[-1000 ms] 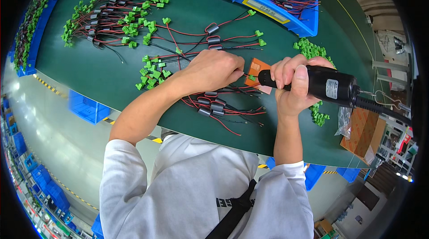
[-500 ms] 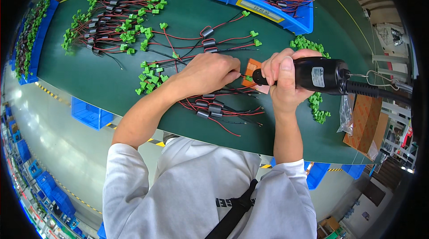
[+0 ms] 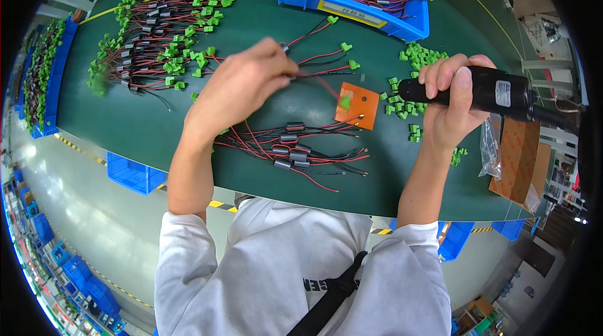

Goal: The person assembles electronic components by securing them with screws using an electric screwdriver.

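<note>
My left hand (image 3: 248,81), somewhat blurred, is pinched on a red-and-black wire lead. Its red wire trails right to a smeared green connector (image 3: 345,103) over an orange plate (image 3: 366,110). My right hand (image 3: 453,100) is wrapped round a black corded electric screwdriver (image 3: 483,88), thumb on top, its nose pointing left just above loose green connectors (image 3: 402,106). Nearer me lies a bunch of leads with grey ferrite cores (image 3: 289,147) and bare ends. Beyond my left hand, other leads with green connectors (image 3: 347,47) are partly covered by it.
A large pile of finished-looking leads (image 3: 151,37) covers the far left of the green table (image 3: 251,188). A blue bin (image 3: 402,29) of leads stands at the back. Another blue bin (image 3: 50,78) sits left. Cardboard (image 3: 520,157) and a clear bag (image 3: 491,147) lie right.
My left hand has drawn back left and away from the orange plate with the lead. My right hand has moved right with the screwdriver, off the plate and the green connector.
</note>
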Demonstrator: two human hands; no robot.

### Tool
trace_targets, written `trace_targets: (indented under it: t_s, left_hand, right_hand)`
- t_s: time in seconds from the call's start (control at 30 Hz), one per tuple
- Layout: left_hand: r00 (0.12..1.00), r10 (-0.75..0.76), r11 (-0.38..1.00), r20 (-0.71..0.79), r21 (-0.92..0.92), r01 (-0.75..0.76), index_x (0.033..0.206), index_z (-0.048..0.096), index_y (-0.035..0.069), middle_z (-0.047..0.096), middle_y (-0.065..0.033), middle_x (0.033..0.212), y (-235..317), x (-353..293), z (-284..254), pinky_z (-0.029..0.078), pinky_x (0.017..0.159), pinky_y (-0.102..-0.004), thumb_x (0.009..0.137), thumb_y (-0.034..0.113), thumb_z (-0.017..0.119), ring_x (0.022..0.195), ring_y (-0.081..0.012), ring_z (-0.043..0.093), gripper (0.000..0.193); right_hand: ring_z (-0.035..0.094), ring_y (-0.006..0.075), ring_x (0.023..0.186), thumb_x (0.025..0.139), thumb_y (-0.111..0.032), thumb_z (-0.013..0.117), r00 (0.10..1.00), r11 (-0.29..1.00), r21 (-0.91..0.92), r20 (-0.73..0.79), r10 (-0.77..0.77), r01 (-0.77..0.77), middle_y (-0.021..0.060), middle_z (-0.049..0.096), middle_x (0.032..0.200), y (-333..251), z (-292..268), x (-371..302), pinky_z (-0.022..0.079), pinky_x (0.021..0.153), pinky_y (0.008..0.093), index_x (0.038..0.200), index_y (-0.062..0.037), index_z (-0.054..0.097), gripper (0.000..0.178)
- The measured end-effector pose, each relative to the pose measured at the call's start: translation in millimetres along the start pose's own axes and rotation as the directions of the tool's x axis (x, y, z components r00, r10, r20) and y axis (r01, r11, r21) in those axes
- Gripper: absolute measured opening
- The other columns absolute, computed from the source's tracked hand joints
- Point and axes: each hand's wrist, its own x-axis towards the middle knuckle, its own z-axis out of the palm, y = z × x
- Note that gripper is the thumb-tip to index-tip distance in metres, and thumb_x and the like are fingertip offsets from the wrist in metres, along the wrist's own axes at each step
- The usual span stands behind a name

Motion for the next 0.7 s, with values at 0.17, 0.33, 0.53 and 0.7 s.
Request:
trace_targets:
  t_s: [0.17,0.33,0.53,0.7]
  left_hand:
    - [0.967,-0.014,0.996,-0.254,0.077,0.035,0.118,0.074,0.002,0.071,-0.0122,0.112,-11.4,11.4,22.3,0.057,0.083,-0.0417,0.093,0.004,0.077,0.095,-0.0353,0.072,0.026]
    - [0.947,0.228,0.952,-0.228,0.258,-0.167,0.113,0.074,0.003,0.072,-0.0101,0.105,-13.2,16.3,20.5,0.056,0.086,-0.0433,0.089,0.005,0.079,0.095,-0.0343,0.069,0.024]
    - [0.872,0.186,0.977,0.453,-0.183,-0.113,0.111,0.074,0.004,0.07,-0.0096,0.103,2.1,-5.6,17.8,0.054,0.085,-0.044,0.084,0.012,0.084,0.097,-0.0338,0.068,0.03]
    - [0.84,0.051,0.996,0.54,-0.093,0.0,0.114,0.075,0.004,0.069,-0.0106,0.108,6.8,-7.2,15.6,0.054,0.084,-0.0447,0.085,0.013,0.084,0.1,-0.0354,0.069,0.031]
  right_hand:
    - [0.054,0.016,0.061,0.102,-0.002,0.067,0.999,1.0,-0.01,-0.038,0.008,-0.008,0.0084,0.06,0.081,0.1,-8.5,5.5,0.05,0.06,0.0373,0.128,-0.0038,0.053,0.029]
    - [0.055,0.0159,0.064,0.101,0.001,0.068,0.998,0.998,-0.04,-0.04,0.039,-0.041,0.0088,0.059,0.082,-1.6,-16.2,5.9,0.049,0.06,0.0369,0.128,-0.0036,0.054,0.031]
    - [0.059,0.022,0.072,0.102,-0.043,0.071,0.94,0.965,0.244,0.341,0.009,-0.098,0.011,0.06,0.087,1.7,-35.2,16.7,0.052,0.066,0.0429,0.135,-0.0017,0.054,0.055]
    - [0.063,0.0283,0.094,0.103,-0.058,0.06,0.889,0.911,-0.014,0.212,0.406,-0.413,0.012,0.064,0.102,-1.7,-52.1,18.5,0.053,0.082,0.0419,0.129,-0.0089,0.069,0.056]
